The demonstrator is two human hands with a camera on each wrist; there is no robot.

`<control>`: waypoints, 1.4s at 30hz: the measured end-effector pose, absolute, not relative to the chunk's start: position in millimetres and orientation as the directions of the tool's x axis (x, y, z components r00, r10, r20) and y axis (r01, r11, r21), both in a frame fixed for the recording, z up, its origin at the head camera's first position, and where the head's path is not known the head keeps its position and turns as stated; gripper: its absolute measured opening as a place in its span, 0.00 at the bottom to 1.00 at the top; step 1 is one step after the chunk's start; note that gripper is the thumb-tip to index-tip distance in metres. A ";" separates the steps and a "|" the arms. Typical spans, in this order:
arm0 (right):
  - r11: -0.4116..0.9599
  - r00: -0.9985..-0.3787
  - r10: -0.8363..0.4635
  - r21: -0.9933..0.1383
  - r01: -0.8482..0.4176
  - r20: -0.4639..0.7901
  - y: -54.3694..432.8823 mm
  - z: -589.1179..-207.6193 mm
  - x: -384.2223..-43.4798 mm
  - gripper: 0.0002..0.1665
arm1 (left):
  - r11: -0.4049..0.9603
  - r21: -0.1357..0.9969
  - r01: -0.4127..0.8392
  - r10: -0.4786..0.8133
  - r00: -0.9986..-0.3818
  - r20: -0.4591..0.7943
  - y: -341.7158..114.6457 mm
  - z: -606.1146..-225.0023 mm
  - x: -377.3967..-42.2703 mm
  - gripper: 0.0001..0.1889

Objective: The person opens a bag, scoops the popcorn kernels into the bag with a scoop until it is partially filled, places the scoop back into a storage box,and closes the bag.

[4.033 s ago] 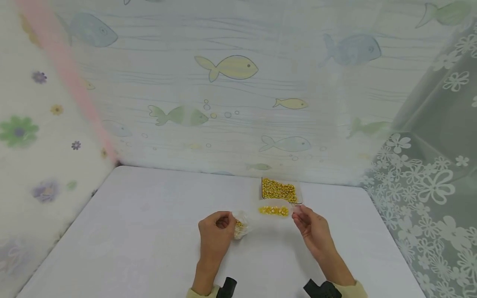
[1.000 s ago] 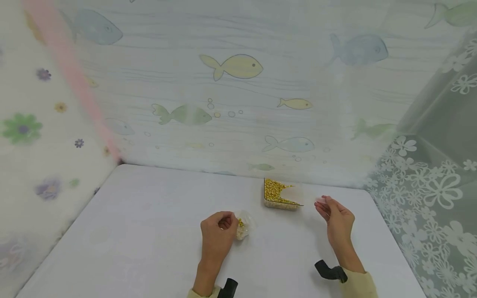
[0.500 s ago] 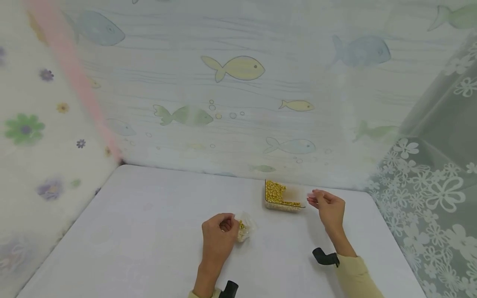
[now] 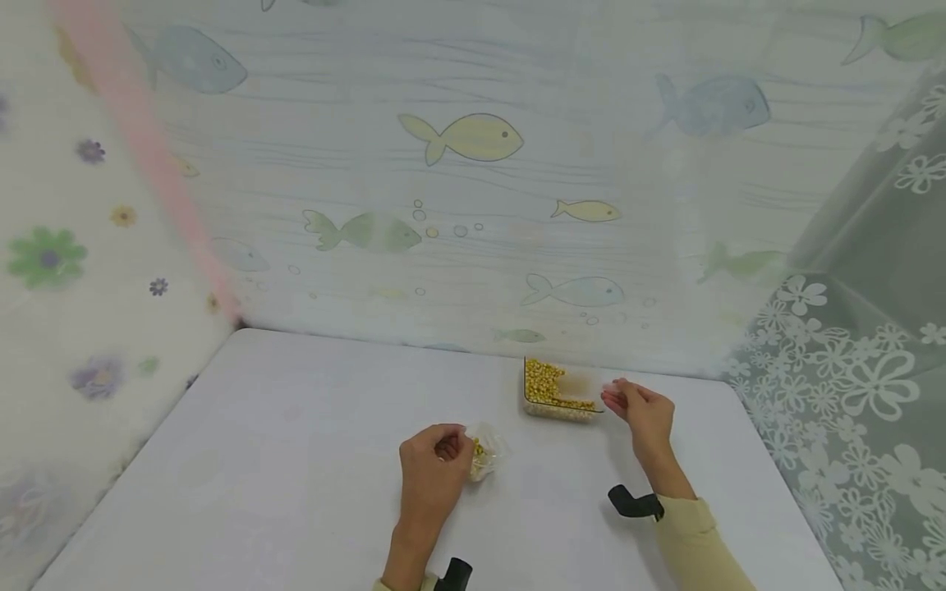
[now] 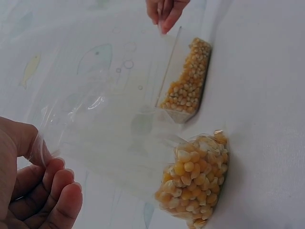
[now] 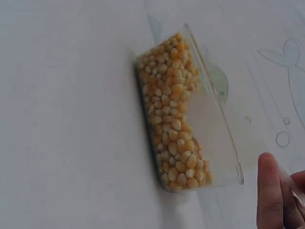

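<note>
Near the back edge of the table (image 4: pixel 310 443), I have the right hand (image 4: pixel 645 419) pinching the clear scoop (image 4: pixel 579 386) by its handle; it has moved in toward the box (image 4: pixel 559 411), and the scoop, loaded beside the bag (image 4: pixel 485 453) moments ago, now sits among the corn (image 4: pixel 542 381). I read that as another scoopful being gathered. The left hand (image 4: pixel 434 469) pinches the bag's top edge; the bag stands nearer than the box, its bottom packed with yellow and whitish corn.

Dim, flat grey light. The head view blurs the flower (image 4: pixel 33 505) at eight o'clock; in the left-wrist view, glare streaks the bag (image 5: pixel 116 136) at nine; in the right-wrist view, shadow lines the box (image 6: pixel 221 163) on its nine-o'clock side.
</note>
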State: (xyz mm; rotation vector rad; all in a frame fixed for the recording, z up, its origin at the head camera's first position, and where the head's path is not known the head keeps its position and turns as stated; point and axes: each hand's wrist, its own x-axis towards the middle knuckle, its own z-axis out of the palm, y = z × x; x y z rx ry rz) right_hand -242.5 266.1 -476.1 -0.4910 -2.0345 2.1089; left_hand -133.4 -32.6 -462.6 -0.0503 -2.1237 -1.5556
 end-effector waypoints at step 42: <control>-0.827 -0.883 0.028 -0.508 0.242 -0.468 280.0 -482.7 -228.7 0.18 | 0.337 0.884 0.323 -0.268 -0.868 0.419 -31.4 -466.7 -136.3 0.06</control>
